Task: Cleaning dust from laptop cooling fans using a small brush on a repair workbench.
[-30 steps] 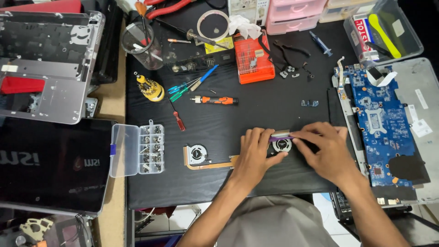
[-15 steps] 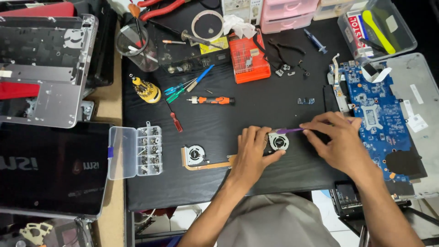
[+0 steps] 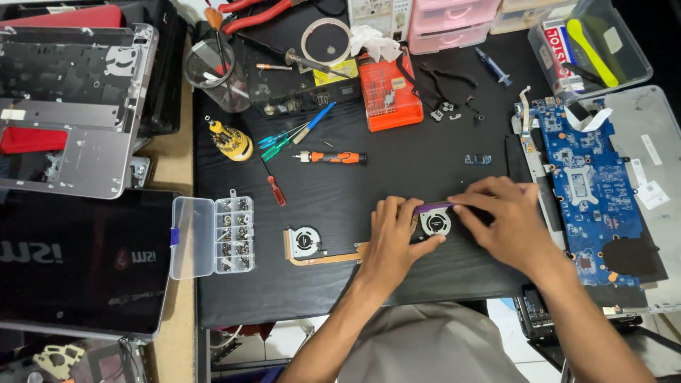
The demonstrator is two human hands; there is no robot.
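A laptop cooling assembly lies on the black mat [image 3: 397, 170]: a left fan [image 3: 305, 241], a copper heat pipe [image 3: 333, 259] and a right fan [image 3: 435, 223]. My left hand [image 3: 394, 237] presses down on the assembly just left of the right fan, with the fingers curled over its edge. My right hand [image 3: 507, 220] pinches a thin purple tool [image 3: 434, 207] that lies across the top of the right fan. The part of the heat pipe between the two fans is hidden under my left hand.
A clear screw box [image 3: 213, 237] sits left of the fans, beside a dark laptop lid [image 3: 78, 262]. A blue motherboard [image 3: 585, 191] lies at the right. Farther back are an orange-handled screwdriver [image 3: 333, 157], an orange bit case [image 3: 386, 92], a clear cup [image 3: 216, 74] and a silver chassis [image 3: 71, 106].
My right hand has shifted slightly right, so more of the purple tool shows over the right fan. My left hand stays pressed on the assembly.
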